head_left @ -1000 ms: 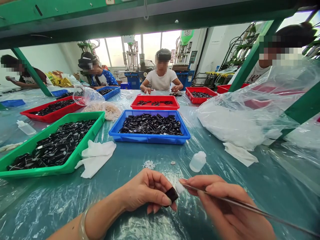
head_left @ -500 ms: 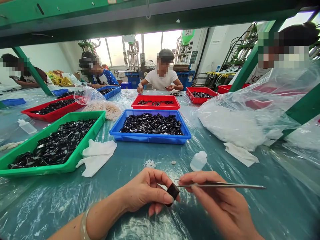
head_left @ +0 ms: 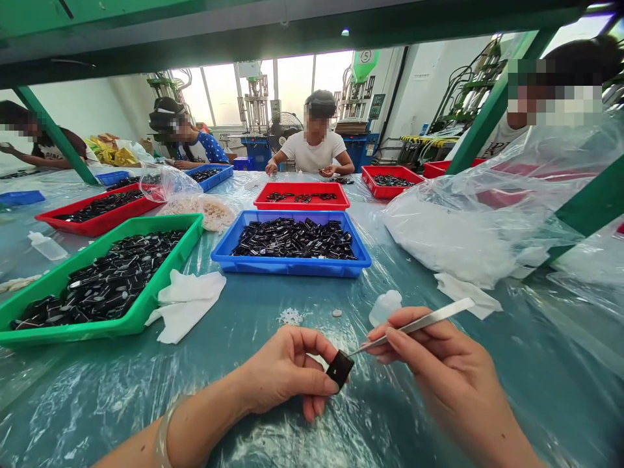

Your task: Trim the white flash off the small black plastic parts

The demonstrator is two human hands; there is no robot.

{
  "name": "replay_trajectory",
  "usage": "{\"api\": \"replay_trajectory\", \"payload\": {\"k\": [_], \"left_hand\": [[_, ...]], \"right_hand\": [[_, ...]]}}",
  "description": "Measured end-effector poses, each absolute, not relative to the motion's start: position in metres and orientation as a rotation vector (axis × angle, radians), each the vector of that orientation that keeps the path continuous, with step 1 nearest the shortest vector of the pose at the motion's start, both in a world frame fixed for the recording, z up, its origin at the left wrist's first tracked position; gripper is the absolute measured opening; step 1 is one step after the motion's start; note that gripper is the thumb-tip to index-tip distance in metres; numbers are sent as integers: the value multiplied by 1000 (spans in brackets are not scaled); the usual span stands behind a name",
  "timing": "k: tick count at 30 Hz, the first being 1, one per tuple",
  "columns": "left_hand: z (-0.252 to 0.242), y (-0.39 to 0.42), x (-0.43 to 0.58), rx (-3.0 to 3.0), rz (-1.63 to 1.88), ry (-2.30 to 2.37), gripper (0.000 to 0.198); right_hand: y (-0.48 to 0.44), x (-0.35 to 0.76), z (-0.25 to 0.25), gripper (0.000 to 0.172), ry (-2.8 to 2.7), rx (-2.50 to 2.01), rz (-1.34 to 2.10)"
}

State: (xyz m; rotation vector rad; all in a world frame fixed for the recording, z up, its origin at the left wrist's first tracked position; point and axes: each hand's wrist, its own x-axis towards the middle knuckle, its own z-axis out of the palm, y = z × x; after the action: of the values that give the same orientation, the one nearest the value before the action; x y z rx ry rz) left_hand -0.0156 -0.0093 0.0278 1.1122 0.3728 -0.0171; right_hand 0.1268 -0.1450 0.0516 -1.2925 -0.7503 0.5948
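Between the thumb and fingers of my left hand (head_left: 297, 374) is a small black rectangular piece (head_left: 339, 372), tilted, with a tiny white mark on its face. My right hand (head_left: 443, 367) pinches metal tweezers (head_left: 424, 324), whose tips point left and meet the upper right edge of the black piece. Whether anything is between the tips is too small to tell. Beyond my hands lie a little heap of white bits (head_left: 291, 316) and a small pale lump (head_left: 337, 313). A translucent bottle (head_left: 385, 308) is partly hidden behind my right fingers.
A blue tray (head_left: 292, 265) and a green tray (head_left: 131, 322) hold many black pieces. White cloths (head_left: 188, 302) lie beside the green tray. At right stands a plastic bag (head_left: 448, 240) of white material, near a green slanted post (head_left: 502, 104). Co-workers sit across the plastic-covered table.
My right hand has turned, so the tweezers' rear end now points up to the right instead of lying nearly level. The black piece's face has turned more into view.
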Motion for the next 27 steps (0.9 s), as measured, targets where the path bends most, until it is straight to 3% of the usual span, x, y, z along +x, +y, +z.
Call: {"api": "replay_trajectory", "payload": {"k": [9, 27], "left_hand": [[26, -11, -17, 1119, -82, 361, 24], [26, -16, -15, 1045, -89, 416, 30]], "right_hand": [[-146, 127, 52, 22, -746, -1359, 828], [-142, 130, 52, 19, -793, -1386, 906]]}}
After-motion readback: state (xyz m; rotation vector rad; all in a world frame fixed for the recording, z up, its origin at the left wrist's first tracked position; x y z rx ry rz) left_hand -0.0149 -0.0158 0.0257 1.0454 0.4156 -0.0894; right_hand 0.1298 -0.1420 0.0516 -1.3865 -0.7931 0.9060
